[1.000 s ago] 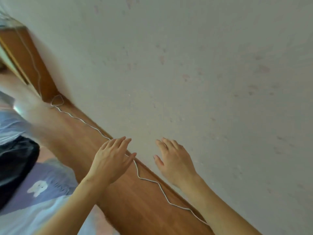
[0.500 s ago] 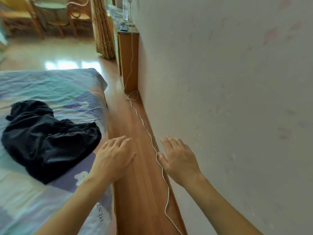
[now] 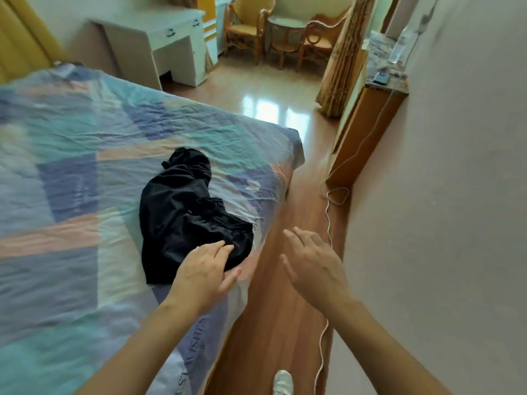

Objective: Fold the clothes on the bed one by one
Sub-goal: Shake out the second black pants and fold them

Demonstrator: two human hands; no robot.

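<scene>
Clothes here come down to one crumpled black garment (image 3: 188,215), lying on the patchwork bed (image 3: 71,155) close to the bed's right edge. Its long axis runs from the near right corner of the heap, beside that edge, away toward the middle of the bed, ending in a narrower bunched end on the far side.

The left hand (image 3: 204,273) is by far the nearer one: its fingertips (image 3: 225,248) lie over the garment's near edge, though whether they touch the cloth or hover just above it cannot be told. Its grip is open, fingers spread and flat, holding nothing. The right hand (image 3: 312,266) is off the bed altogether, over the wooden floor (image 3: 285,323) to the right of the garment, also open and empty, palm turned inward.

Judging from this, the coming move belongs to the left hand first, pinching the near hem, while the right must cross leftward over the bed's edge to reach the garment.
</scene>
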